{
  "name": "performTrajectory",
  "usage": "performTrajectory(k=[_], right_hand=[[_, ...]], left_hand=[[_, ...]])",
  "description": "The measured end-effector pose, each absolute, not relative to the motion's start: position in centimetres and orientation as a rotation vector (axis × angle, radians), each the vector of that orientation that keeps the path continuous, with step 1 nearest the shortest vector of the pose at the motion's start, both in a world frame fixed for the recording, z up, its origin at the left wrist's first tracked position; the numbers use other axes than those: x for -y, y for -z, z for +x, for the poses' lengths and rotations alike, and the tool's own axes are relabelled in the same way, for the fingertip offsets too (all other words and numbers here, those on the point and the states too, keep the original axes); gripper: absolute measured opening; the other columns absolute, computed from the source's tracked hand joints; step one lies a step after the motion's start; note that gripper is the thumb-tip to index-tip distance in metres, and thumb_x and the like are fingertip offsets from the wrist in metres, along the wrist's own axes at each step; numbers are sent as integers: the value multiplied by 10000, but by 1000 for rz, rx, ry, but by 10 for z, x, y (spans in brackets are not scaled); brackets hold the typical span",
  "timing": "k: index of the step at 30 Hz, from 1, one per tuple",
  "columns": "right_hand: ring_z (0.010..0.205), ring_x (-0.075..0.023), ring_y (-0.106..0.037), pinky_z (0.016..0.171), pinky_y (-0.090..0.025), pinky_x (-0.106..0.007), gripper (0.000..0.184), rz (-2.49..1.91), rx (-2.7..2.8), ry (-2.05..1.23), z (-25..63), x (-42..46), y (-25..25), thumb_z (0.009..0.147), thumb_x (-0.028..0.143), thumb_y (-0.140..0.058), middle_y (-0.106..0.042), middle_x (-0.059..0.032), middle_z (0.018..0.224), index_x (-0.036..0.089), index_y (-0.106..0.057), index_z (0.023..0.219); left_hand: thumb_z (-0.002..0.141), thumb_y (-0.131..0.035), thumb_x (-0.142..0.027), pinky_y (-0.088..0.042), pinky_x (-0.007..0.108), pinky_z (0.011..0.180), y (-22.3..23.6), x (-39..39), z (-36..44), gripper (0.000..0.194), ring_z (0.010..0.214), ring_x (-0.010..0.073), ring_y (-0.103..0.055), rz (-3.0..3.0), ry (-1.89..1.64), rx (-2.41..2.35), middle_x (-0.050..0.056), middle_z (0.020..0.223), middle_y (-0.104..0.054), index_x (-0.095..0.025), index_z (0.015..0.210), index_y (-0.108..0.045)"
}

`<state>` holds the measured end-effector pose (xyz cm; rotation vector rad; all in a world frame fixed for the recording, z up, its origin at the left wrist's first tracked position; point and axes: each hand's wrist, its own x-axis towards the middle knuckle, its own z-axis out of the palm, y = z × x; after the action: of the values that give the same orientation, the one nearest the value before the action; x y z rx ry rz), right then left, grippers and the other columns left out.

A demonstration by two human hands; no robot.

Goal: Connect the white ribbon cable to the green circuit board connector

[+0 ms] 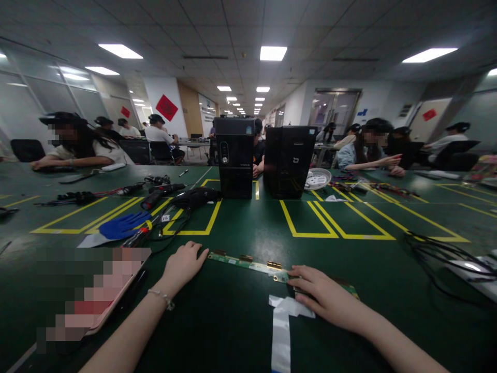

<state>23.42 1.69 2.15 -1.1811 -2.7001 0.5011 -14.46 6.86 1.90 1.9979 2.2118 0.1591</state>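
Observation:
A long, narrow green circuit board (240, 262) with copper-coloured tabs lies across the dark green tabletop in front of me. My left hand (185, 264) rests palm down at its left end, fingers loosely stretched and the fingertips at or just beside the edge. Over the board's right part lies my right hand (320, 290), its fingers extended and slightly apart, covering a stretch of it. Below the right fingers, crumpled strips of whitish tape (281, 331) stick to the table. Neither hand is closed around anything.
Two black computer towers (235, 166) (290, 163) stand ahead. Left are a blue glove (125, 226), a screwdriver (136, 237), a black corded tool (194, 197) and a blurred pinkish object (112, 295). Black cables (438, 259) lie right; a white basket (317, 178) sits behind. People sit at both sides.

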Motion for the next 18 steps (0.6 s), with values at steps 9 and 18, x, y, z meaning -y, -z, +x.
performTrajectory(k=[9,18], right_hand=[[1354,-253,-203,1137,-152,-503,420,-1099,2741,-585,230,-20,-12,1009,459,-360,-289,-27,1465,288,-419,1389],[1342,-248,-236,1133,-146,-520,413,-1108,2732,-610,234,-18,-12,1013,449,-360,-305,-26,1457,311,-391,1401]], left_hand=[[923,-304,-475,-476,397,855,-11,-72,-148,510,1121,286,-544,2068,-144,-2236,139,1273,-546,-158,1191,-600],[913,-329,-491,-492,374,821,-7,-74,-152,523,1122,278,-546,2050,-157,-2211,136,1280,-547,-152,1217,-586]])
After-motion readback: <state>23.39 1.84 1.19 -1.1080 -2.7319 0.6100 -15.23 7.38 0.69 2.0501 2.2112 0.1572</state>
